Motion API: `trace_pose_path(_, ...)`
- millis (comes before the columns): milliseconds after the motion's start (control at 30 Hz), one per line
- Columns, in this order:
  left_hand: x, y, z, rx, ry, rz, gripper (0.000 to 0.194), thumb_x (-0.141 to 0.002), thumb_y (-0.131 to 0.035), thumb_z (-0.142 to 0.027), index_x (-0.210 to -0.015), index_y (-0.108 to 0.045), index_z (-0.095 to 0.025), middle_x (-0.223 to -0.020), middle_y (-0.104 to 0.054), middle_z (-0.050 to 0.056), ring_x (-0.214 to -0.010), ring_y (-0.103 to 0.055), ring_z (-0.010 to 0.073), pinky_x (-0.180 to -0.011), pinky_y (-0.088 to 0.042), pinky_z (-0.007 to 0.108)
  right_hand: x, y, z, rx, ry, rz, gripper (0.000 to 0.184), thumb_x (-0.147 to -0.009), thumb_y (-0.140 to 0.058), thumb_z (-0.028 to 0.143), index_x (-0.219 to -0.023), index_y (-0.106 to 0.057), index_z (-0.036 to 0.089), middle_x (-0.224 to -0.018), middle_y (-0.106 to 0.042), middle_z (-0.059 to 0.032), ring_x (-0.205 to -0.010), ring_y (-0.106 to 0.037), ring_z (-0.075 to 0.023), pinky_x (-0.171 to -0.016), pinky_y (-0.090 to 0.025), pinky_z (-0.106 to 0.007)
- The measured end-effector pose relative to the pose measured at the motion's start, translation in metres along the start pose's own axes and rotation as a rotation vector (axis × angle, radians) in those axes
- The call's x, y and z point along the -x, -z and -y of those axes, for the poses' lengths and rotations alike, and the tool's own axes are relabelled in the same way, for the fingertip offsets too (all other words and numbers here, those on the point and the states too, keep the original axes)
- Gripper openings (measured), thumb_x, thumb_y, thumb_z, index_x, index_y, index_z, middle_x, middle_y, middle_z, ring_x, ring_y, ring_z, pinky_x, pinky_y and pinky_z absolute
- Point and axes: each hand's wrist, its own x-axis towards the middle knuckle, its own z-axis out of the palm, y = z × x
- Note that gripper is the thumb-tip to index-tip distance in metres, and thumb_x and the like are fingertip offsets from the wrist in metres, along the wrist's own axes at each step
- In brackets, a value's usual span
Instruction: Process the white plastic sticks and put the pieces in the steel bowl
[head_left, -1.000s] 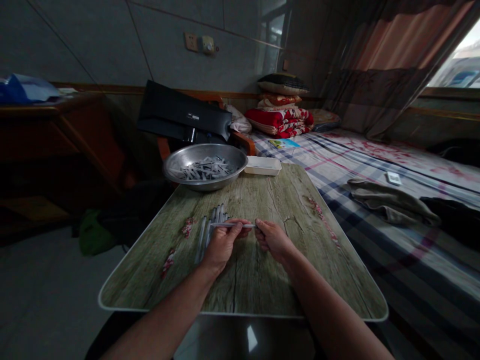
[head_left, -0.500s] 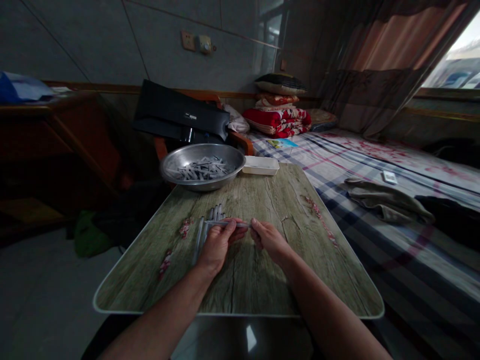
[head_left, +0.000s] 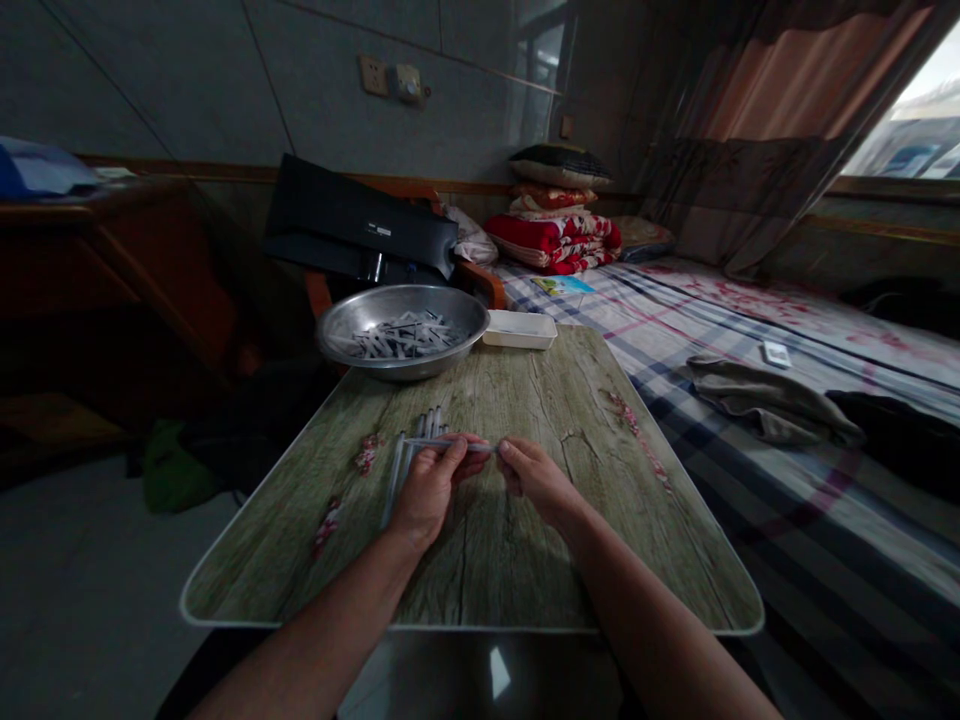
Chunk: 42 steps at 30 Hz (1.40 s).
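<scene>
Little moves since the earlier frame: the whole view drifts slightly leftward, while both hands keep nearly the same place on the near side of the basin. Largest of all, the wood-patterned counter spreads from beneath the basin toward the person, with the plaid bed to the basin's right. Just beside the basin, also on its right, stands a white tray. Nearer the person than the basin, the left grip is closed around a slim tube, and the right grip is pinched narrow at that tube's right end; whether it holds the end itself or some small part hidden by the fingers cannot be told. Several loose tubes lie side by side near the left grip, again on the basin's near side. As a judgement, a sideways sweep of the left grip could roll these loose tubes out of line, since they look round and smooth, and a hard pull off the axis could bend the slim tube or make it slip. Its long axis runs left to right, nearly level, crosswise to the loose tubes, its left end pointing over them and its right end toward the right fingertips.
</scene>
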Motion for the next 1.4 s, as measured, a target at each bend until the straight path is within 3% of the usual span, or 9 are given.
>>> trace_pose_path(133, -0.0010, -0.0001, -0.0002, 0.004, -0.006, -0.004, 0.038, -0.067, -0.082, -0.047, -0.084, -0.071, -0.015, -0.083, -0.077, 0.007, -0.076, -0.072, 0.0204, -0.070, -0.057, 0.031, 0.0031, -0.0033, 0.0036, -0.097, 0.010, 0.023, 0.032, -0.077, -0.064, 0.050, -0.088, -0.051, 0.023, -0.059, -0.042, 0.0073, -0.045, -0.032, -0.0088, -0.042, -0.022, -0.023)
trace_pose_path(267, 0.0000, -0.0007, -0.0002, -0.005, 0.005, 0.012, 0.038, -0.067, -0.082, -0.047, -0.084, -0.072, -0.015, -0.081, -0.077, 0.007, -0.076, -0.073, 0.0203, -0.073, -0.057, 0.031, 0.0010, -0.0010, 0.0016, -0.010, -0.063, 0.011, 0.052, -0.083, -0.048, 0.069, -0.066, -0.048, 0.020, -0.055, -0.038, 0.0041, -0.045, -0.029, -0.0081, -0.042, -0.019, -0.025)
trace_pose_path(333, 0.0003, -0.0010, -0.0010, -0.005, -0.001, 0.010, 0.038, -0.067, -0.081, -0.047, -0.084, -0.072, -0.015, -0.081, -0.077, 0.007, -0.077, -0.073, 0.0202, -0.074, -0.057, 0.031, 0.0007, 0.0006, 0.0020, -0.004, -0.063, 0.015, 0.051, -0.080, -0.054, 0.068, -0.065, -0.046, 0.020, -0.054, -0.035, 0.0054, -0.046, -0.027, -0.0078, -0.043, -0.019, -0.025)
trace_pose_path(500, -0.0005, -0.0002, -0.0021, 0.011, -0.010, -0.006, 0.038, -0.067, -0.082, -0.047, -0.084, -0.071, -0.015, -0.082, -0.076, 0.006, -0.074, -0.072, 0.0188, -0.072, -0.057, 0.029, 0.0040, -0.0005, 0.0059, -0.088, 0.004, 0.059, 0.044, -0.072, -0.074, 0.049, -0.099, -0.052, 0.023, -0.070, -0.047, 0.0054, -0.050, -0.033, -0.0073, -0.044, -0.021, -0.022)
trace_pose_path(700, 0.0003, -0.0007, -0.0022, -0.031, -0.028, 0.014, 0.037, -0.069, -0.081, -0.048, -0.084, -0.072, -0.015, -0.081, -0.076, 0.007, -0.074, -0.072, 0.0197, -0.072, -0.057, 0.031, 0.0006, 0.0001, 0.0036, -0.011, -0.074, 0.008, 0.050, -0.083, -0.051, 0.067, -0.067, -0.046, 0.020, -0.057, -0.036, 0.0049, -0.046, -0.028, -0.0078, -0.043, -0.019, -0.024)
trace_pose_path(867, -0.0011, -0.0001, -0.0048, 0.014, -0.022, -0.015, 0.040, -0.064, -0.084, -0.047, -0.083, -0.071, -0.015, -0.081, -0.076, 0.006, -0.074, -0.072, 0.0189, -0.071, -0.056, 0.030, 0.0026, -0.0010, 0.0069, -0.142, 0.008, 0.036, 0.042, -0.068, -0.075, 0.044, -0.093, -0.048, 0.024, -0.066, -0.043, 0.0083, -0.046, -0.027, -0.0063, -0.042, -0.017, -0.022)
trace_pose_path(1100, 0.0011, 0.0004, -0.0044, -0.031, -0.019, 0.013, 0.039, -0.068, -0.081, -0.048, -0.085, -0.071, -0.015, -0.083, -0.077, 0.008, -0.077, -0.073, 0.0207, -0.075, -0.056, 0.031, 0.0006, -0.0010, 0.0031, -0.062, -0.075, -0.001, 0.048, -0.082, -0.054, 0.066, -0.069, -0.046, 0.020, -0.057, -0.037, 0.0052, -0.046, -0.028, -0.0068, -0.043, -0.017, -0.024)
trace_pose_path(1267, 0.0001, 0.0011, -0.0054, -0.017, -0.031, -0.002, 0.039, -0.067, -0.082, -0.048, -0.085, -0.071, -0.015, -0.083, -0.076, 0.007, -0.074, -0.072, 0.0195, -0.071, -0.056, 0.029, 0.0025, -0.0017, 0.0064, -0.194, -0.039, 0.054, 0.040, -0.071, -0.072, 0.049, -0.090, -0.047, 0.023, -0.061, -0.041, 0.0090, -0.043, -0.026, -0.0060, -0.041, -0.012, -0.021)
trace_pose_path(1400, 0.0002, 0.0012, -0.0045, -0.046, -0.042, 0.015, 0.037, -0.069, -0.081, -0.047, -0.084, -0.072, -0.015, -0.083, -0.076, 0.007, -0.074, -0.072, 0.0201, -0.072, -0.056, 0.030, 0.0021, -0.0013, 0.0053, -0.197, -0.119, 0.045, 0.046, -0.081, -0.054, 0.066, -0.082, -0.050, 0.020, -0.061, -0.047, 0.0049, -0.042, -0.027, -0.0061, -0.040, -0.012, -0.022)
